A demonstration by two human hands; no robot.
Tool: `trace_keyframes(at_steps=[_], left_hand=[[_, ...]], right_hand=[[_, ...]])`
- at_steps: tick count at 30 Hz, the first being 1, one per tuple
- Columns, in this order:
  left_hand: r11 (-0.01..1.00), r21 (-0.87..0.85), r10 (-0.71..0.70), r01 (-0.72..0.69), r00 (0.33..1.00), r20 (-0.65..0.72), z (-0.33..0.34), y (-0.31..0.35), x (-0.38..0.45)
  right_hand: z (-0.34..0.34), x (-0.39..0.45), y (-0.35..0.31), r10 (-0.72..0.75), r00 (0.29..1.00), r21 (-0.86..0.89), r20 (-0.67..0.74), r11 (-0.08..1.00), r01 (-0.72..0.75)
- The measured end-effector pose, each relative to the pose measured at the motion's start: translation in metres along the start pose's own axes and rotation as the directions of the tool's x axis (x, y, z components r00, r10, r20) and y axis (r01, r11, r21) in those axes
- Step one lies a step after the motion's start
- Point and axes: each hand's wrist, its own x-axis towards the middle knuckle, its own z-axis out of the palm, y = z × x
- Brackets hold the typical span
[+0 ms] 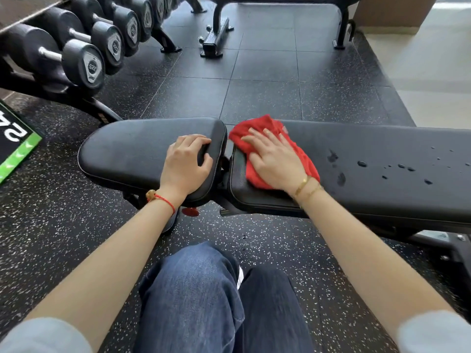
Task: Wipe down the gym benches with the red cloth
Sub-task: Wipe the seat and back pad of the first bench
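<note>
Blue-jeaned knees [204, 296] fill the bottom of the view, with two bare forearms reaching forward over them to a black padded gym bench [382, 161] that lies across the speckled rubber floor [63, 238]. The left hand [187, 163] rests on the shorter seat pad [132, 149], its fingers [201, 142] curled loosely over the pad's right end near the gap between the two pads; they hold nothing. A red string bracelet [163, 200] circles that wrist. The right hand [276, 159] lies palm down on the red cloth [257, 128], fingers spread wide and flat, pressing the cloth onto the left end of the long back pad, just beside the gap. Thin gold bracelets [305, 186] sit on the right wrist. Further right on the same pad, dark droplets and wet smears [362, 164] are scattered over the surface. At upper left, a rack of black dumbbells [84, 59] stands on the floor, and another bench frame [216, 34] stands beyond.
</note>
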Motion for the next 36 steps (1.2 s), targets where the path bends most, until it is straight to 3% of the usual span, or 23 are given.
trace_keyframes(at_steps=[4, 12, 20, 24, 27, 30, 33, 36], left_hand=[[1.0, 0.0, 0.005, -0.005, 1.0, 0.002, -0.001, 0.0, 0.001], [1.0, 0.0, 0.022, -0.022, 1.0, 0.003, -0.002, -0.001, -0.001], [1.0, 0.023, 0.019, -0.02, 1.0, 0.014, -0.001, 0.001, -0.002], [0.999, 0.037, 0.012, -0.012, 1.0, 0.011, -0.002, 0.004, -0.001], [0.999, 0.033, 0.01, -0.01, 1.0, 0.015, -0.002, 0.003, -0.001], [0.999, 0.022, 0.024, -0.025, 1.0, 0.017, -0.002, 0.002, -0.003], [0.999, 0.014, 0.03, -0.03, 0.999, 0.022, -0.001, 0.001, -0.003], [0.999, 0.02, 0.031, -0.032, 0.999, 0.026, -0.002, 0.002, -0.003]], right_hand=[[-0.003, 0.037, 0.007, 0.161, 0.986, 0.009, 0.031, 0.987, -0.161], [-0.005, -0.063, 0.0, 0.081, 0.995, 0.004, -0.064, 0.997, -0.081], [-0.017, -0.015, 0.065, 0.393, 0.917, -0.049, -0.063, 0.917, -0.396], [-0.01, 0.003, 0.037, 0.306, 0.952, -0.086, -0.024, 0.948, -0.306], [-0.006, -0.019, 0.008, 0.146, 0.989, -0.066, -0.012, 0.987, -0.147], [-0.008, -0.053, 0.003, 0.084, 0.996, -0.013, -0.022, 0.996, -0.084], [-0.012, -0.081, 0.028, 0.14, 0.987, -0.018, -0.083, 0.99, -0.142], [-0.021, -0.076, 0.067, 0.289, 0.95, -0.059, -0.116, 0.953, -0.297]])
